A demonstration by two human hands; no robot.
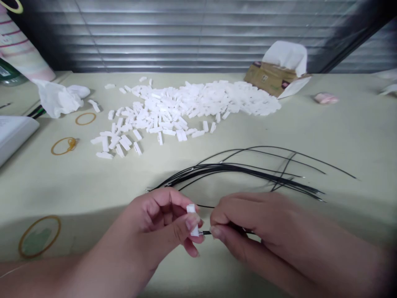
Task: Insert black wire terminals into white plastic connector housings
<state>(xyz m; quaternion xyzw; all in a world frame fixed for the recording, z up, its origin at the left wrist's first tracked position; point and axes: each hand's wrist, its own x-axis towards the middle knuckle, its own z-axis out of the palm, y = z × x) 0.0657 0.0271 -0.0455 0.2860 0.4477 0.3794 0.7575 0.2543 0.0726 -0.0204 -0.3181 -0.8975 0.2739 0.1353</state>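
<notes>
Between the thumb and fingers of my left hand (164,225) is a small white plastic connector housing (194,228), held upright. My right hand (245,227) pinches a thin black wire (206,233) close to its tip. The wire's metal end meets the lower right side of the housing; how far it sits inside I cannot tell. Just beyond my hands lies a bundle of black wires (223,167) with bare metal ends, a few strands spread to the right. Farther back spreads a large heap of white connector housings (198,103).
Rubber bands (58,231) lie along the left side, with crumpled tissue (60,99) and a striped cup (25,45) behind them. A tissue pack (269,76) stands at the back right, near a small pink item (326,98). Blinds (173,37) close off the table's far edge.
</notes>
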